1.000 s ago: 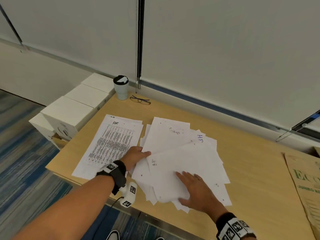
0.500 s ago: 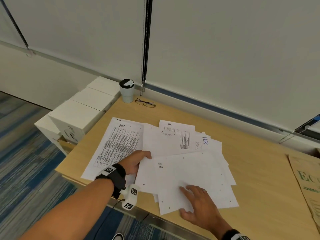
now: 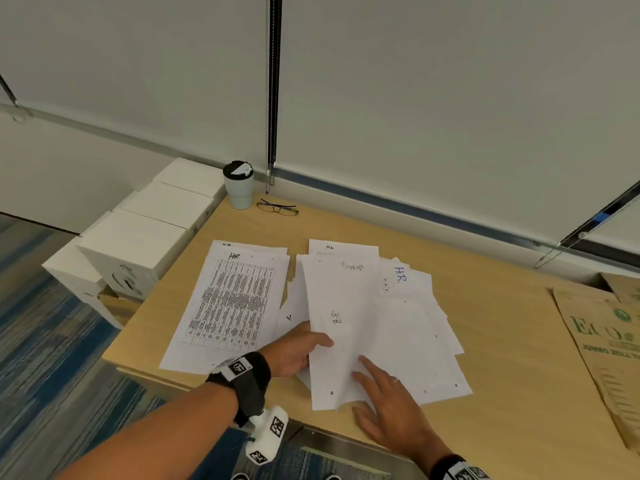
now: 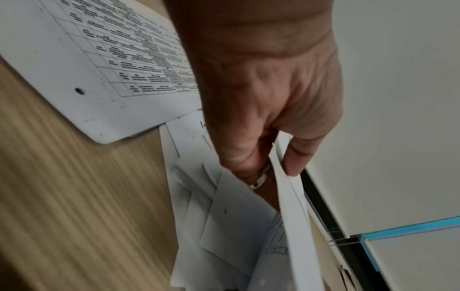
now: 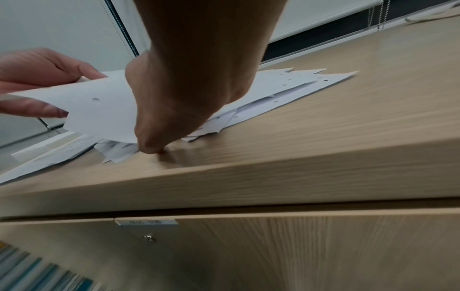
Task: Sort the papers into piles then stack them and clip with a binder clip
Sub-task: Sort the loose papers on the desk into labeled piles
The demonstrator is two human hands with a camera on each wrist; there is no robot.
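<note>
Left hand (image 3: 294,348) pinches the near-left edge of a lifted sheet (image 3: 343,327), thumb on top, fingers underneath; sheet's long axis runs 12 to 6 o'clock. Sorted HR pile (image 3: 232,299) lies flat on the table (image 3: 502,341) at 9 o'clock of that grip, just beside, so the left hand is nearer. Right hand (image 3: 391,407), fingers straight, presses the loose papers (image 3: 415,327) at 3 o'clock. Sheet count in the pinch is probably one or two. No binder clip visible.
</note>
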